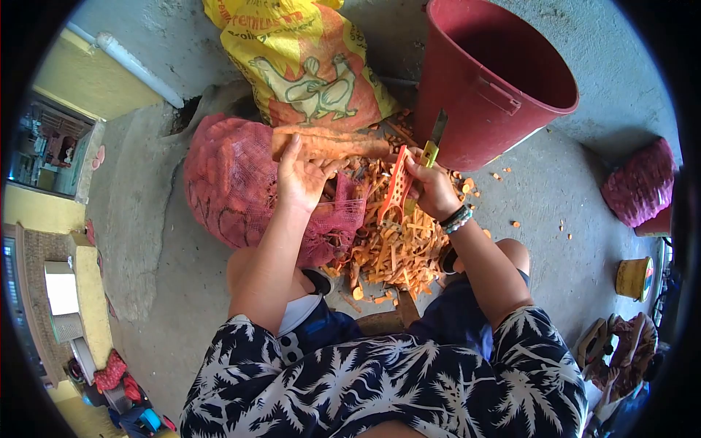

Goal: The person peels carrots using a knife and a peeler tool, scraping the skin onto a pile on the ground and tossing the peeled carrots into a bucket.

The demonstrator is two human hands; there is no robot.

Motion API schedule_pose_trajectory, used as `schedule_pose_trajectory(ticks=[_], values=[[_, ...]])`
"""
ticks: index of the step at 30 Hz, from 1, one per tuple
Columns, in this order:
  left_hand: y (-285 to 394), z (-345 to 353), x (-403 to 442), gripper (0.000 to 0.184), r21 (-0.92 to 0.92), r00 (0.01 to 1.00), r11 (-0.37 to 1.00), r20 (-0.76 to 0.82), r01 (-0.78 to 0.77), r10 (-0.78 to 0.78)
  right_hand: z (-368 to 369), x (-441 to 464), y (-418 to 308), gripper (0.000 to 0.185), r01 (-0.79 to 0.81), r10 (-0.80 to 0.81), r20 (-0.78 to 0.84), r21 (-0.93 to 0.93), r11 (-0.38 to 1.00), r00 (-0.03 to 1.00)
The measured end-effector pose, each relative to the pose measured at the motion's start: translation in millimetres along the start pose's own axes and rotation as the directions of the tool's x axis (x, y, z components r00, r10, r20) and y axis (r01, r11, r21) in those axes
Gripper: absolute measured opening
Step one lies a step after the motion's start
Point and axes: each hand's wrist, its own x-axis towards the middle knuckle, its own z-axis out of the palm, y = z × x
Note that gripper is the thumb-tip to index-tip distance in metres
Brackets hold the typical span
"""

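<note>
My left hand (301, 179) is closed on a long, thick carrot (332, 144), its thumb on the near side. The carrot lies roughly level, its narrower end pointing to my right hand (435, 191). In that hand are a red peeler (395, 186) with a perforated handle and a yellow-handled cutter knife (430, 153), its dark blade pointing up. Peeler and carrot tip are close; I cannot tell whether they touch. Below both hands spreads a heap of orange peelings (401, 252). Beside my left forearm sits a pink mesh sack (226, 175) full of carrots.
A printed yellow sack (307, 73) leans at the back wall. A tall red bin (467, 87) stands right of it. Farther right are a purple-pink mesh sack (640, 182) and a yellow bucket (634, 279). Carrot slices dot the concrete floor (540, 190).
</note>
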Motion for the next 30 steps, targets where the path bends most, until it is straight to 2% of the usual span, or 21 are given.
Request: schedule_pose_trajectory(ticks=[3, 5, 6, 7, 9, 10, 11, 13, 14, 15, 17, 18, 19, 20, 21, 24, 25, 26, 30], values=[[-7, 2, -5, 0.059, 0.003, 1.000, 1.000, 0.010, 0.006, -0.006, 2, -1, -2, 0.015, -0.009, 0.010, -0.041, 0.047, 0.999, 0.999], [-11, 4, -8, 0.050, 0.002, 0.985, 0.997, 0.154, 0.079, -0.079, -5, 4, -1, 0.010, 0.010, -0.009, -0.003, 0.156, 0.988, 1.000], [-10, 3, -8, 0.053, 0.091, 0.981, 0.991, 0.154, 0.101, -0.114, -7, 7, -3, 0.011, 0.038, -0.032, -0.049, 0.140, 0.989, 0.998], [-4, 1, -9, 0.053, 0.093, 0.980, 0.990, 0.159, 0.104, -0.118, -8, 8, -6, 0.011, 0.044, -0.037, -0.053, 0.141, 0.989, 0.998], [17, 1, -14, 0.059, 0.465, 0.936, 0.883, 0.278, 0.067, -0.217, -9, 8, -16, 0.014, 0.117, -0.114, -0.106, 0.018, 0.993, 0.988], [26, 5, -16, 0.069, 0.488, 0.897, 0.867, 0.335, 0.097, -0.289, -7, 8, -19, 0.015, 0.152, -0.157, -0.120, -0.050, 0.987, 0.980], [25, 1, -16, 0.069, 0.490, 0.898, 0.867, 0.333, 0.098, -0.289, -9, 10, -19, 0.015, 0.151, -0.155, -0.119, -0.048, 0.987, 0.981], [17, -9, -19, 0.077, 0.618, 0.866, 0.771, 0.293, 0.152, -0.406, -17, 10, -18, 0.013, 0.203, -0.208, 0.019, -0.320, 0.925, 0.978], [9, -6, -26, 0.081, 0.759, 0.860, 0.606, 0.126, 0.237, -0.494, -15, 6, -22, 0.013, 0.224, -0.207, 0.086, -0.390, 0.893, 0.975], [2, -1, -30, 0.080, 0.852, 0.833, 0.484, 0.112, 0.200, -0.542, -14, 3, -27, 0.013, 0.219, -0.201, 0.089, -0.393, 0.893, 0.976], [-3, -11, -31, 0.077, 0.909, 0.913, 0.417, 0.145, 0.029, -0.381, -16, 0, -34, 0.014, 0.127, -0.087, 0.095, -0.608, 0.784, 0.992], [0, -14, -29, 0.076, 0.924, 0.930, 0.381, 0.117, 0.027, -0.350, -19, 6, -31, 0.016, 0.442, -0.326, 0.298, -0.623, 0.646, 0.897], [7, -16, -26, 0.075, 0.938, 0.945, 0.344, 0.090, 0.026, -0.316, -22, 4, -33, 0.016, 0.442, -0.322, 0.303, -0.624, 0.645, 0.897], [9, -23, -23, 0.073, 0.910, 0.954, 0.411, 0.081, 0.047, -0.289, -24, -1, -38, 0.016, 0.379, -0.225, 0.307, -0.805, 0.456, 0.925], [12, -29, -20, 0.070, 0.909, 0.961, 0.417, 0.104, 0.012, -0.254, -24, -5, -38, 0.016, 0.307, -0.134, 0.282, -0.925, 0.226, 0.950], [14, -33, -20, 0.068, 0.897, 0.966, 0.442, 0.115, -0.002, -0.230, -17, -4, -26, 0.016, 0.288, -0.161, 0.263, -0.943, 0.166, 0.951], [14, -33, -20, 0.067, 0.913, 0.965, 0.408, 0.103, 0.004, -0.240, -18, -3, -22, 0.015, 0.276, -0.170, 0.251, -0.950, 0.146, 0.953], [14, -33, -21, 0.067, 0.928, 0.964, 0.373, 0.089, 0.011, -0.251, -19, -1, -21, 0.015, 0.270, -0.156, 0.246, -0.950, 0.160, 0.957], [18, -26, -26, 0.066, 0.925, 0.957, 0.381, 0.120, -0.010, -0.266, -20, 1, -20, 0.017, 0.278, -0.189, 0.246, -0.946, 0.167, 0.951]])
